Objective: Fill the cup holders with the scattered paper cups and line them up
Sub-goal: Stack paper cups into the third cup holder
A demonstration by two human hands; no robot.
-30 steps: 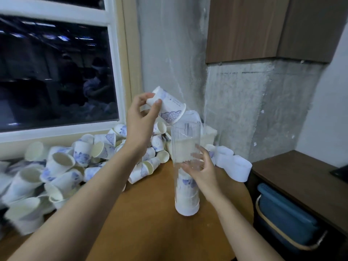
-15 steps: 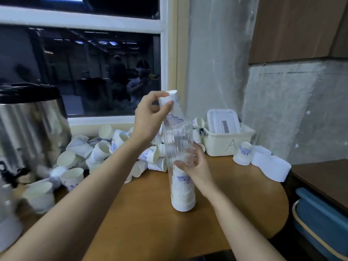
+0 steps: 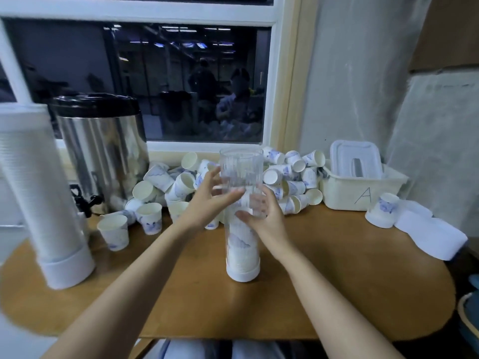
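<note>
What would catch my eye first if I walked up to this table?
Probably the tall clear tube standing in the middle of the table, partly filled with stacked cups, with the left hand and right hand on it. Behind it sprawls a heap of loose cups, and to the left stands a shiny metal urn.

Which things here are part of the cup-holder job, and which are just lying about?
Job:
clear cup holder, part-filled, held by the right hand, left hand touching it; scattered paper cups; second cup holder at far left, apparently full.

Lying about:
steel urn; white box marked A; white caps at right, possibly holder lids.
</note>
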